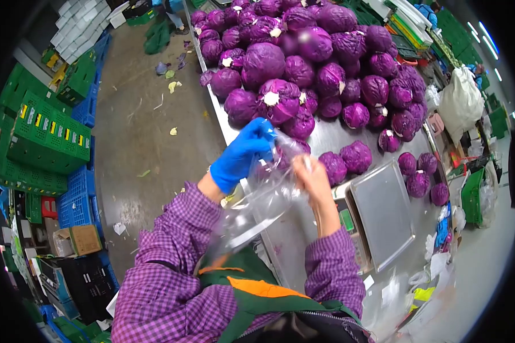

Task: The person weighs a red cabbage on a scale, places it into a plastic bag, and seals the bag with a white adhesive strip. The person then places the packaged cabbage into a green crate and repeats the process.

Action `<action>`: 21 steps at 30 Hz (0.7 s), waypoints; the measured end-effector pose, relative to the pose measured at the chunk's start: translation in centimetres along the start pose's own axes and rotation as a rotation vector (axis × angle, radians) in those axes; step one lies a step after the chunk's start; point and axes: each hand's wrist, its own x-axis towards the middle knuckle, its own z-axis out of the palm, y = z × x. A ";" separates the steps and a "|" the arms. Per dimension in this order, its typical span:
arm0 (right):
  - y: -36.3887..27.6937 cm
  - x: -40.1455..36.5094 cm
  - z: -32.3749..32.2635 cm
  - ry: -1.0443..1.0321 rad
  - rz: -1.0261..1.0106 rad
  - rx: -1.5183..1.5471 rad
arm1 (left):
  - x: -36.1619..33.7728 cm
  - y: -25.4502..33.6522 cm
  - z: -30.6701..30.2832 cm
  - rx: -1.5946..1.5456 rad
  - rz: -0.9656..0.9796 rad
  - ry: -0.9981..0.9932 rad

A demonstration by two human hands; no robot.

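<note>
**Clear plastic bag (262,207) up front, red cabbage everywhere else**

So the step in hand looks like bag handling, pure and simple: I'd say the film is being worked apart near its upper edge. The left hand (247,150), in a blue glove, has its fingers curled in and closed on the film. The right hand (313,180) is bare, with thumb and fingers pinching another bit just across from the glove. The bag is strung between the two sets of fingers and droops below them toward the apron (269,300). Blur makes it hard to tell whether its mouth is open, and I don't see anything inside.

Beyond the fingers there's a big heap of red cabbages (263,64) on the metal bench (294,246). A loose pair of cabbages (355,157) sits near the right fingers, on their far side. The scale (383,208) is just to the right of those same fingers, with a few small cabbages (419,183) past it.

My take: the next move calls for a firm pinch on both sides and a gentle pull, since film that thin probably clings or slips easily.
</note>
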 end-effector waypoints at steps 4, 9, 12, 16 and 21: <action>-2.6 10.1 0.0 0.606 -0.545 -0.291 | 7.1 -1.6 -4.6 0.957 0.511 0.498; -1.3 19.6 0.9 0.349 -0.279 0.076 | 11.8 -3.5 -10.6 0.752 0.204 0.767; -0.2 19.7 0.4 0.335 -0.332 0.019 | 11.6 -3.8 -11.4 0.245 -0.013 0.658; -4.8 10.9 1.0 0.406 -0.539 0.114 | 7.5 -1.7 -1.6 0.296 0.047 0.583; -3.9 1.4 -4.4 0.432 -0.588 0.090 | 6.0 -4.8 3.5 -0.036 0.009 0.262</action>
